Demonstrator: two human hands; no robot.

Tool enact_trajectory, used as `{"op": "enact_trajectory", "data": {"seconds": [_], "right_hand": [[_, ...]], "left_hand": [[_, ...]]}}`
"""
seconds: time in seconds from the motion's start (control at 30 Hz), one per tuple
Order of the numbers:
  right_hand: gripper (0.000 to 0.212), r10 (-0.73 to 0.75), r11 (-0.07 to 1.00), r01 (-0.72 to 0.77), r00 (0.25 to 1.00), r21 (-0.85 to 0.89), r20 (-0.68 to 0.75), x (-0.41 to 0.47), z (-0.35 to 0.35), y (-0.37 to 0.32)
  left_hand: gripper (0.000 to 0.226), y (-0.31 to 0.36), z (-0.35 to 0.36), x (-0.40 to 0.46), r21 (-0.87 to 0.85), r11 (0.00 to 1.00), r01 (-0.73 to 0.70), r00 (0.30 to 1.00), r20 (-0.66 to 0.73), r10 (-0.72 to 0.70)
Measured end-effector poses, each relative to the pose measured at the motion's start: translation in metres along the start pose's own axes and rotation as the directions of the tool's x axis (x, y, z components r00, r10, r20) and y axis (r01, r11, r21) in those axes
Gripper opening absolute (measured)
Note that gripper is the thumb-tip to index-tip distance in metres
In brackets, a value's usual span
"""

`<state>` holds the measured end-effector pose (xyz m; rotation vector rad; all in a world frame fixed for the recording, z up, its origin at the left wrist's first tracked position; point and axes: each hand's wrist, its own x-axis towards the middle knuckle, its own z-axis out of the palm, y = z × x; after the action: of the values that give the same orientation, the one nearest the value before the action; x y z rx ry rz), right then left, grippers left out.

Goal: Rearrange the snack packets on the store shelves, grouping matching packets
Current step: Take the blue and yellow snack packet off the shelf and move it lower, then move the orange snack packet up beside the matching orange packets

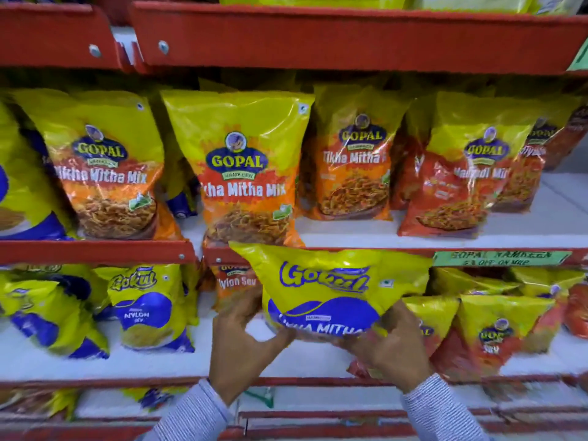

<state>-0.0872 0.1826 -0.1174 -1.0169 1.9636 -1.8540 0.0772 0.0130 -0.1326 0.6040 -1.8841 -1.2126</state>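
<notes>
A yellow and blue Gokul Tikha Mitha packet (331,288) is held in front of the lower shelf, its top overlapping the red shelf edge. My left hand (241,342) grips its lower left side and my right hand (388,342) grips its lower right corner. Directly above stands a yellow and orange Gopal Tikha Mitha Mix packet (245,173), with matching ones to its left (105,167) and right (353,157). On the lower shelf at left stands a Gokul Nylon Sev packet (149,307).
Red Gopal Nadiadi Mix packets (458,183) fill the middle shelf's right side. A Gopal Nylon Sev packet (234,284) sits behind my left hand. Red and yellow Gopal Sev packets (490,332) crowd the lower right. A green price label (499,258) hangs on the shelf edge.
</notes>
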Motion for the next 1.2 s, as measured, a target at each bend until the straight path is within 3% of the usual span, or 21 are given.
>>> {"op": "enact_trajectory", "data": {"seconds": [0.17, 0.4, 0.57, 0.73, 0.93, 1.0, 1.1, 1.2], "right_hand": [[0.077, 0.202, 0.977, -0.190, 0.967, -0.093, 0.153, -0.018, 0.041, 0.069], [0.070, 0.443, 0.886, -0.388, 0.870, -0.252, 0.215, -0.007, 0.093, 0.144], [0.061, 0.526, 0.842, -0.459, 0.815, -0.283, 0.242, 0.027, 0.119, 0.156], [0.058, 0.622, 0.767, -0.514, 0.743, -0.385, 0.247, 0.050, 0.131, 0.155], [0.055, 0.661, 0.717, -0.505, 0.712, -0.481, 0.236, 0.052, 0.129, 0.149], [0.050, 0.629, 0.698, -0.450, 0.756, -0.557, 0.177, 0.047, 0.126, 0.143], [0.041, 0.436, 0.670, -0.248, 0.894, -0.700, 0.101, 0.033, 0.121, 0.109], [0.032, 0.038, 0.654, 0.021, 0.997, -0.757, 0.061, 0.022, 0.123, 0.059]], "left_hand": [[0.057, -0.058, -0.019, -0.035, -0.017, 0.972, 0.236, 0.971, 0.049, -0.235], [0.057, -0.144, -0.027, -0.037, 0.094, 0.877, 0.471, 0.877, 0.052, -0.477], [0.059, -0.179, -0.026, -0.005, 0.115, 0.837, 0.535, 0.831, 0.104, -0.546], [0.090, -0.191, -0.028, 0.025, 0.269, 0.800, 0.536, 0.789, 0.176, -0.588], [0.104, -0.177, -0.030, 0.028, 0.383, 0.796, 0.469, 0.789, 0.223, -0.573], [0.095, -0.168, -0.034, 0.021, 0.431, 0.806, 0.405, 0.825, 0.208, -0.525], [0.083, -0.152, -0.047, 0.009, 0.645, 0.757, 0.109, 0.937, 0.188, -0.295], [0.069, -0.118, -0.068, 0.004, 0.753, 0.627, -0.199, 0.978, 0.189, 0.084]]}}
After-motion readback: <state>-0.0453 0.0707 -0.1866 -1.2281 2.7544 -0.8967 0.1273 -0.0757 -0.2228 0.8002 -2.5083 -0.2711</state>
